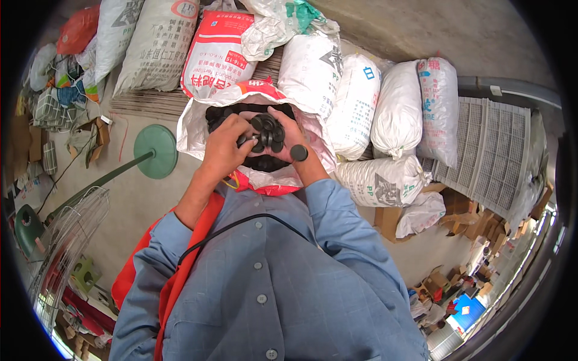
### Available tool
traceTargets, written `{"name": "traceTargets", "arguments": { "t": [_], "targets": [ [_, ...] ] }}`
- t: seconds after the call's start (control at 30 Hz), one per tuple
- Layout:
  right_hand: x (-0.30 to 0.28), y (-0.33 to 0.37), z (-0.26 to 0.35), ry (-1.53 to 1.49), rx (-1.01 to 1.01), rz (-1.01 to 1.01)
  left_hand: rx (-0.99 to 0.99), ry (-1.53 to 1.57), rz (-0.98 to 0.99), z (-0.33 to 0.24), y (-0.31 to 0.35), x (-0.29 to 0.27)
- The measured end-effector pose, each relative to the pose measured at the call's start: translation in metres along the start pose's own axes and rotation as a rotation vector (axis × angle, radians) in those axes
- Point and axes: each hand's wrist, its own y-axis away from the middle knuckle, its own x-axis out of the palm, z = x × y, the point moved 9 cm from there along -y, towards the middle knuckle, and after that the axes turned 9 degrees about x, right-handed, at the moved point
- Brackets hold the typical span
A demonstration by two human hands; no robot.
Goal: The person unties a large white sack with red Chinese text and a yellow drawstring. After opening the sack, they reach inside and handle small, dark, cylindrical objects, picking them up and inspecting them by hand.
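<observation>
An open white-and-red woven sack (190, 125) stands in front of me, with dark pieces inside. Over its mouth, my right hand (289, 133) is closed round a small heap of black disc-shaped pieces (268, 129), perhaps rubber or plastic. My left hand (227, 142) comes in from the other side, fingers bent and pressed onto the heap's left edge, with a black piece at its fingertips. A dark round thing (298, 153) sits at my right wrist. The pieces overlap, so their exact shape is hard to make out.
Full woven sacks (355, 105) lie in a row beyond and to the right. A green fan stand (155, 151) is on the floor at left, its wire cage (72, 240) nearer me. Grey plastic slatted panels (481, 153) and cardboard boxes (388, 222) are at right.
</observation>
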Motion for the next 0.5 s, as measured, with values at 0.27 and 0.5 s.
{"name": "traceTargets", "arguments": {
  "t": [0.27, 0.5],
  "targets": [
    [-0.03, 0.015, 0.01, 0.285, -0.133, -0.321, -0.541, 0.527, -0.224, 0.07, 0.031, 0.006],
    [-0.042, 0.005, 0.019, 0.596, -0.29, -0.461, -0.495, 0.408, -0.18, 0.065, 0.023, 0.011]
  ]
}}
